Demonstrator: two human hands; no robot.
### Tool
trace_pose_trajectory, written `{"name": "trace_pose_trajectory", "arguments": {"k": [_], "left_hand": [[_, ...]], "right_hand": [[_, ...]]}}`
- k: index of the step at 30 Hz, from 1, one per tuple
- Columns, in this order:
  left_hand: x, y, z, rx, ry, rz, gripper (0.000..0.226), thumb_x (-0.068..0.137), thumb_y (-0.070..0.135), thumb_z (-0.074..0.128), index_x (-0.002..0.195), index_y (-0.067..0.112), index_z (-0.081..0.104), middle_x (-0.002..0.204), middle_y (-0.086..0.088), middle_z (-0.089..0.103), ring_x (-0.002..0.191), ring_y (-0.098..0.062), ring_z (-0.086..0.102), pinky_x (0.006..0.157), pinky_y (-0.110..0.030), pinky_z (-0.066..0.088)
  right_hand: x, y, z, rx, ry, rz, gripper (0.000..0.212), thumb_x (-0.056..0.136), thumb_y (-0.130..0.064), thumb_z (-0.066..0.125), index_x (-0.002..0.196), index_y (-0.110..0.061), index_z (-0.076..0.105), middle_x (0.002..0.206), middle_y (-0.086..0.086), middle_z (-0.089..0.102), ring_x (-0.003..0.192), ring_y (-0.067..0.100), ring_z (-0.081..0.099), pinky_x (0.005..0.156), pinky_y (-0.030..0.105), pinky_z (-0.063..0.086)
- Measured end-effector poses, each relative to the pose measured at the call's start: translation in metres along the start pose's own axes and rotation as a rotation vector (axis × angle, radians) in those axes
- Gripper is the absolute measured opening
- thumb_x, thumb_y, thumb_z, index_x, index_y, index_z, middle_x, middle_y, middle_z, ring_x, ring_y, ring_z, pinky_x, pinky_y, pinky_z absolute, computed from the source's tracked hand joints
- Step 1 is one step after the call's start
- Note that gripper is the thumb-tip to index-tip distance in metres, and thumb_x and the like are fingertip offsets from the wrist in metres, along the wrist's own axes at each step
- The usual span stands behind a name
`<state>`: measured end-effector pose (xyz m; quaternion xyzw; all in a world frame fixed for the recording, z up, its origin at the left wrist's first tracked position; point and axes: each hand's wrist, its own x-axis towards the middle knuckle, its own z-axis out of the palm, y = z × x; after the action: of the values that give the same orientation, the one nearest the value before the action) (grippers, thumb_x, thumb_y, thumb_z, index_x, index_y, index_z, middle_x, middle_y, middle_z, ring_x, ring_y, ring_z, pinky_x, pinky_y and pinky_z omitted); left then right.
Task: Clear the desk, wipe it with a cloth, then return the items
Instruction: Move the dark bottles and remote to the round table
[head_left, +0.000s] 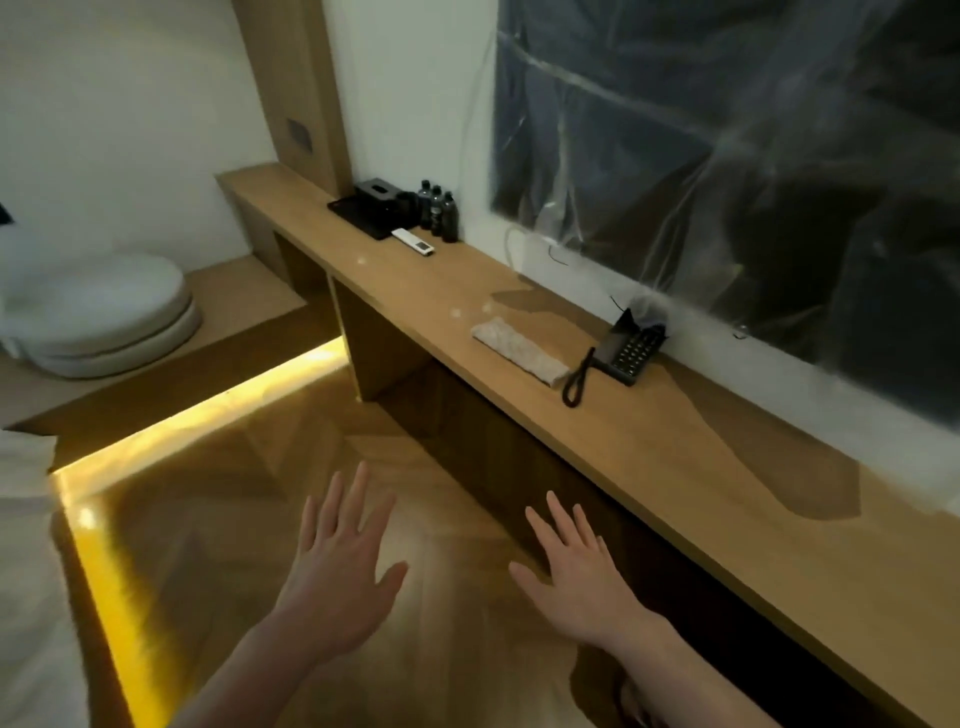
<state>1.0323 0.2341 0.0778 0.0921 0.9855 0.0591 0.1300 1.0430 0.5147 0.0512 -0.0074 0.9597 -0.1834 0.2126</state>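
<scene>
Cloth (521, 351) is laid mid-table (727, 467), beside phone (628, 349); left hand (340, 564) and right hand (576, 574) are held empty, fingers spread.

Three dark bottles (439, 210) stand together; one white remote (412, 242); one folded cloth (519, 351); one black telephone (626, 349); one black tray (358, 214); one tissue box (377, 190); two hands (337, 564).

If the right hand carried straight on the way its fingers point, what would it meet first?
Probably the desk's front edge, then the folded cloth lying on top. The right hand is open and empty; depth is hard to judge here.
</scene>
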Motion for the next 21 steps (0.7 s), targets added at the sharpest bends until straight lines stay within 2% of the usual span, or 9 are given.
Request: {"name": "trace_pose_trajectory", "arguments": {"k": [6, 11, 19, 21], "left_hand": [[0.076, -0.071, -0.025, 0.029, 0.044, -0.076, 0.083, 0.1, 0.069, 0.031, 0.162, 0.035, -0.011, 0.16, -0.002, -0.043, 0.146, -0.03, -0.04, 0.124, -0.053, -0.016], [0.15, -0.138, -0.058, 0.007, 0.105, -0.052, 0.081, 0.099, 0.069, 0.033, 0.163, 0.036, -0.005, 0.163, 0.0, -0.038, 0.148, -0.028, -0.038, 0.123, -0.052, -0.017], [0.264, -0.23, -0.11, 0.104, 0.074, 0.021, 0.079, 0.097, 0.07, 0.026, 0.163, 0.038, -0.002, 0.163, -0.001, -0.035, 0.149, -0.029, -0.035, 0.126, -0.056, -0.008], [0.29, -0.244, -0.119, 0.09, 0.074, 0.038, 0.08, 0.096, 0.071, 0.026, 0.163, 0.038, 0.0, 0.163, -0.001, -0.034, 0.149, -0.029, -0.034, 0.126, -0.056, -0.011]], "right_hand": [[0.094, -0.053, -0.031, -0.074, 0.014, -0.059, 0.079, 0.1, -0.069, 0.037, 0.163, -0.04, 0.0, 0.168, -0.008, -0.024, 0.155, 0.024, -0.023, 0.127, 0.052, -0.002], [0.177, -0.108, -0.051, -0.091, 0.002, -0.004, 0.08, 0.1, -0.067, 0.039, 0.163, -0.04, -0.001, 0.168, -0.009, -0.026, 0.155, 0.022, -0.024, 0.127, 0.051, -0.003], [0.282, -0.191, -0.081, -0.02, 0.057, 0.07, 0.078, 0.101, -0.066, 0.04, 0.164, -0.04, 0.002, 0.17, -0.008, -0.019, 0.157, 0.023, -0.017, 0.128, 0.05, 0.003], [0.302, -0.202, -0.087, 0.006, 0.051, 0.093, 0.078, 0.101, -0.065, 0.042, 0.163, -0.04, 0.002, 0.17, -0.009, -0.02, 0.157, 0.023, -0.017, 0.127, 0.05, 0.003]]}}
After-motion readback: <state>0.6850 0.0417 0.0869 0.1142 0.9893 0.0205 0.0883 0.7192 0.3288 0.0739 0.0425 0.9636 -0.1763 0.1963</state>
